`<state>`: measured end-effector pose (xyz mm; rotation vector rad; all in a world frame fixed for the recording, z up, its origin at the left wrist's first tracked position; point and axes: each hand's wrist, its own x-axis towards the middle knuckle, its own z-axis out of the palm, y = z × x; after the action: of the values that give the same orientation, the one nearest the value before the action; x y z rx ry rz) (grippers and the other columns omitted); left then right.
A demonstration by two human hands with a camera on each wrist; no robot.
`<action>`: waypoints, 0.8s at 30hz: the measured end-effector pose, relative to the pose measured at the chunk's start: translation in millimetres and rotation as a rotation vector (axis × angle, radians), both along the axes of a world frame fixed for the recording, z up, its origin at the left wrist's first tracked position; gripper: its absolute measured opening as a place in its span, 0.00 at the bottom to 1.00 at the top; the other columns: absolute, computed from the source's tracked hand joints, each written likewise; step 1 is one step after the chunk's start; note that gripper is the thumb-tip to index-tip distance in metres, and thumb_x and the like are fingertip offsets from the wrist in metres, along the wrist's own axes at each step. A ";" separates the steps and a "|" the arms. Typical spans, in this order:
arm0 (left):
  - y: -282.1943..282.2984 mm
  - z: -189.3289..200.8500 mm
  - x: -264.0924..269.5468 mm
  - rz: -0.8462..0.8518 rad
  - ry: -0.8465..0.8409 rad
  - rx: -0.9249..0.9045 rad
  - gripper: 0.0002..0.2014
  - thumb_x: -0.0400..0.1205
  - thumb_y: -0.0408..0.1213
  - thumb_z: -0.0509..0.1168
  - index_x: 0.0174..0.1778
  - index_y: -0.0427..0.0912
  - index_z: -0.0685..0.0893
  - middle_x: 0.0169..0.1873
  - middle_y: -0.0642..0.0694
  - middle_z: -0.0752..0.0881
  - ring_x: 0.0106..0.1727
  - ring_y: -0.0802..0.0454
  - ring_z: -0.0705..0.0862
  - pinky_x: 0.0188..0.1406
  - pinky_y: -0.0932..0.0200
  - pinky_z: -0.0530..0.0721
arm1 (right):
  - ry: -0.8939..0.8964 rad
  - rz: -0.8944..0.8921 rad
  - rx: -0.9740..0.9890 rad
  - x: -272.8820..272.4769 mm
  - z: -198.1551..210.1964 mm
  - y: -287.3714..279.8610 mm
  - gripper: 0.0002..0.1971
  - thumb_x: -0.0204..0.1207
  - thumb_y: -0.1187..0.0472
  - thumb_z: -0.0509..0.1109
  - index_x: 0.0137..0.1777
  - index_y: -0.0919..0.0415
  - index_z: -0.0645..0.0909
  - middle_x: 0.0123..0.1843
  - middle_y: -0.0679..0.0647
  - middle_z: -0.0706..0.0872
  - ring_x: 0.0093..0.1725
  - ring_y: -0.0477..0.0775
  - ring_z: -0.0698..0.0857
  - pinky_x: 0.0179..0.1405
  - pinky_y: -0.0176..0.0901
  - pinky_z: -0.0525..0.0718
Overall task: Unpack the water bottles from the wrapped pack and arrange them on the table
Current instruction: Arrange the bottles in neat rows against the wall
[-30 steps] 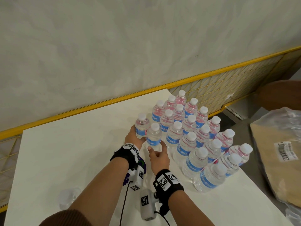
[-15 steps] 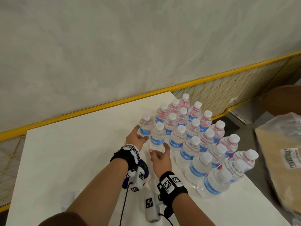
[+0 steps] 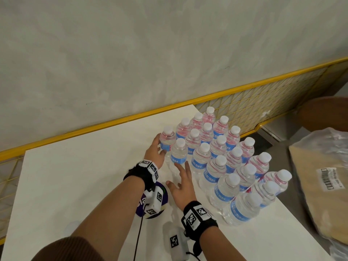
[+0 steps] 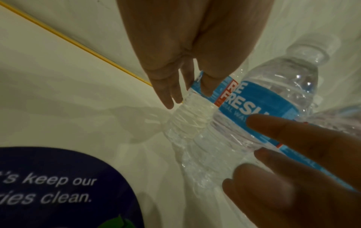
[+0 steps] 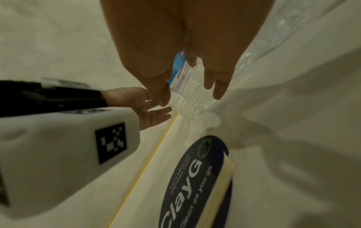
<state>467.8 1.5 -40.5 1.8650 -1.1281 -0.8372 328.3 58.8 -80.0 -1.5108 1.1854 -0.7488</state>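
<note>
bottles: I've got a whole block of water bottles standing upright on the counter, packed side by side in diagonal rows running toward the far right corner. White caps, blue labels, clear water inside, some look pinkish through the plastic.
corner bottle: the far-left bottle of the block stands at the left end, touching its neighbours.
front bottle: another one stands just in front of it, nearest my right side.
counter: plain white top, with a round dark-blue sticker on it under my left wrist; in the wrist view it reads "keep our ... clean".
room: pale grey wall behind, a yellow rail with yellow mesh running along the counter's far edge. Off to the right sits a plastic-wrapped tan package with a barcode label.
left hand: my left hand is cupped against the side of the corner bottle, thumb on the label, fingers straight along its far side, so pressing rather than gripping.
right hand: my right hand hovers with fingers spread and relaxed, fingertips just short of the front bottle, holding nothing.
</note>
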 end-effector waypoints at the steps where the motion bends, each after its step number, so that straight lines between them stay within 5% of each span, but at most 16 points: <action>1: -0.5 0.3 -0.6 0.014 0.023 -0.010 0.31 0.83 0.31 0.63 0.80 0.49 0.61 0.74 0.43 0.74 0.72 0.41 0.77 0.72 0.45 0.75 | -0.033 -0.005 0.023 0.2 1.5 0.2 0.35 0.73 0.64 0.72 0.74 0.38 0.61 0.82 0.39 0.49 0.82 0.54 0.59 0.78 0.59 0.67; 7: 1.3 -2.5 3.6 0.067 0.066 0.002 0.31 0.78 0.36 0.71 0.76 0.46 0.67 0.70 0.40 0.76 0.67 0.39 0.79 0.66 0.47 0.79 | -0.126 -0.025 0.138 -0.1 8.3 -1.6 0.49 0.73 0.67 0.72 0.83 0.47 0.42 0.77 0.35 0.53 0.82 0.57 0.59 0.80 0.58 0.62; 10: 3.6 -2.4 6.7 0.061 0.082 0.024 0.28 0.81 0.34 0.67 0.75 0.47 0.65 0.73 0.43 0.75 0.68 0.41 0.79 0.62 0.54 0.76 | -0.126 -0.002 0.133 1.3 12.0 -4.9 0.51 0.72 0.67 0.73 0.82 0.45 0.40 0.78 0.34 0.53 0.82 0.54 0.57 0.81 0.58 0.59; 14: 8.0 -2.8 8.3 0.008 0.079 0.067 0.33 0.81 0.25 0.64 0.79 0.49 0.60 0.75 0.44 0.73 0.67 0.39 0.80 0.63 0.55 0.76 | -0.142 0.015 0.091 0.8 16.8 -8.2 0.50 0.70 0.70 0.74 0.80 0.42 0.43 0.72 0.23 0.56 0.77 0.43 0.61 0.80 0.46 0.60; 20: 20.9 -4.3 6.9 -0.077 0.051 0.187 0.40 0.79 0.24 0.64 0.83 0.51 0.52 0.78 0.42 0.69 0.70 0.39 0.77 0.69 0.50 0.76 | -0.148 0.002 0.152 -1.3 10.4 7.5 0.50 0.70 0.66 0.74 0.82 0.43 0.43 0.81 0.39 0.57 0.79 0.55 0.64 0.77 0.54 0.68; 24: 27.4 4.1 -0.8 -0.154 -0.001 0.205 0.43 0.78 0.26 0.67 0.83 0.47 0.48 0.78 0.41 0.67 0.74 0.42 0.73 0.70 0.58 0.72 | -0.150 0.040 0.104 -1.7 11.0 5.8 0.49 0.69 0.69 0.74 0.77 0.36 0.46 0.70 0.20 0.59 0.72 0.37 0.65 0.76 0.41 0.65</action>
<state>467.0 28.9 -36.5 1.9616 -1.2378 -1.0742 326.7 64.6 -69.0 -1.3642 1.0635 -0.7485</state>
